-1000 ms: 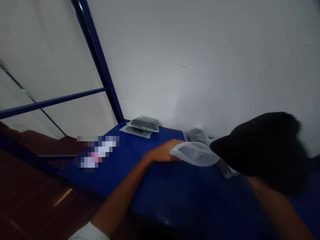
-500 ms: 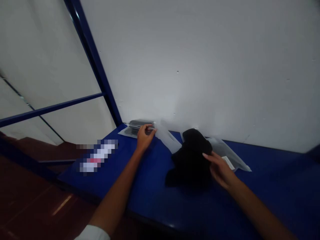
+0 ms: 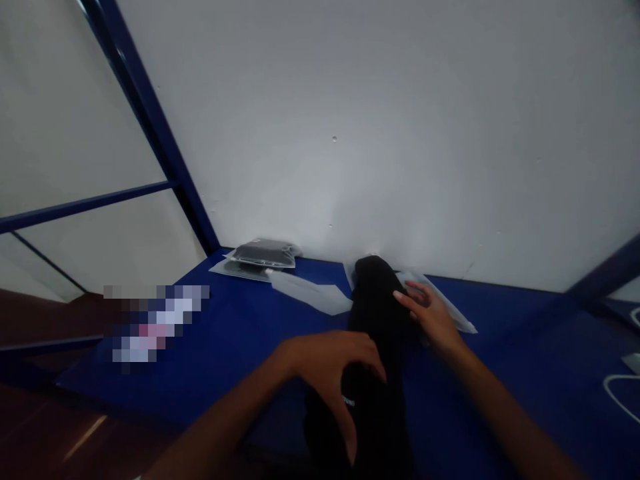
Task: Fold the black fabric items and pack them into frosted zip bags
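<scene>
The cloth, black with small white lettering, lies lengthwise on the table, its near end reaching the bottom of the view. Over the cloth's near part, the person's left hand arches with thumb and fingers spread wide apart. The right hand is at the cloth's right edge, its fingers loosely bent; whether they pinch the fabric cannot be told. Just left of the cloth lies a flat, translucent bag; farther left, beyond that, packets with dark contents are stacked. Another bag shows right of the cloth, partly behind the right hand. Behind the cloth rises a pale wall.
</scene>
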Demonstrator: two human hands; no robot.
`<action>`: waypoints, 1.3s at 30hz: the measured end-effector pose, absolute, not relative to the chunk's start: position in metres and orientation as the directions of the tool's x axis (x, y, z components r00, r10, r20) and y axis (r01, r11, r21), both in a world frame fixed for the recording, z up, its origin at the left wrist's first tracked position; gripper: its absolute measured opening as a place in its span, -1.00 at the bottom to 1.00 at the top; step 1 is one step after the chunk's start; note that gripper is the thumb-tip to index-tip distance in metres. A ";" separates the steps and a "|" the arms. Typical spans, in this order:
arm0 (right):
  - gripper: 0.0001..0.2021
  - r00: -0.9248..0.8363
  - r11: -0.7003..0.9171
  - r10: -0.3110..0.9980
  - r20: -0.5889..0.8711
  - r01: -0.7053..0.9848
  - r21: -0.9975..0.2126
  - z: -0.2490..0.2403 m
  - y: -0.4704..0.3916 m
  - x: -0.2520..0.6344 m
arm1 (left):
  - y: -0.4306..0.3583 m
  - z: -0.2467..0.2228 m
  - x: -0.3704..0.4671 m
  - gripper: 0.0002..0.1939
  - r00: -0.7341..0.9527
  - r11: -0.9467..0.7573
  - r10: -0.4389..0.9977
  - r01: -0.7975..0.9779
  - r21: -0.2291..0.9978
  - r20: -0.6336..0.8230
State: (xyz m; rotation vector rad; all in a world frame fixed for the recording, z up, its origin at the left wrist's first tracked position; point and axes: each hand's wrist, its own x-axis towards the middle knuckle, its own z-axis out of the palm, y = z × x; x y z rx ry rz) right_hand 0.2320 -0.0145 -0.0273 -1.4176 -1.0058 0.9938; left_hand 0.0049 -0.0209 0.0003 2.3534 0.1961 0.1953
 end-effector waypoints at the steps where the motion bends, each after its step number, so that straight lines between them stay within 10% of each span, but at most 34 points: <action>1: -0.41 0.281 -0.072 0.958 -0.061 0.029 -0.997 -0.026 -0.015 0.231 | -0.025 -0.005 0.010 -0.21 0.989 -0.729 0.138 0.066 0.681 0.052; 10: -0.57 0.424 -0.163 0.892 -0.154 -0.017 -0.987 -0.011 -0.008 0.269 | -0.054 -0.031 0.027 0.23 0.999 -0.901 0.007 -0.010 0.433 0.037; 19: -0.75 0.151 -0.380 0.914 -0.377 -0.010 -0.925 -0.006 -0.008 0.313 | -0.055 -0.018 0.026 -0.17 1.000 -0.903 -0.014 -0.012 0.430 0.000; 26: -0.63 0.426 0.109 0.896 0.122 0.056 -0.992 -0.018 -0.008 0.291 | -0.040 -0.011 0.017 -0.18 0.997 -0.915 0.074 0.068 0.398 0.001; 30: -0.80 -0.058 0.395 0.918 0.393 0.244 -0.886 -0.011 -0.017 0.284 | -0.030 -0.014 0.011 -0.27 0.989 -0.919 0.143 0.121 0.375 0.031; 33: -0.94 -0.603 0.426 0.790 0.109 0.413 -0.805 -0.001 -0.025 0.276 | -0.023 -0.017 0.009 -0.40 0.985 -0.915 0.155 0.116 0.385 0.072; 39: -0.84 -0.675 0.480 0.737 0.039 0.482 -0.733 0.003 -0.032 0.257 | -0.020 -0.014 0.003 -0.65 0.971 -0.873 0.204 0.123 0.472 0.123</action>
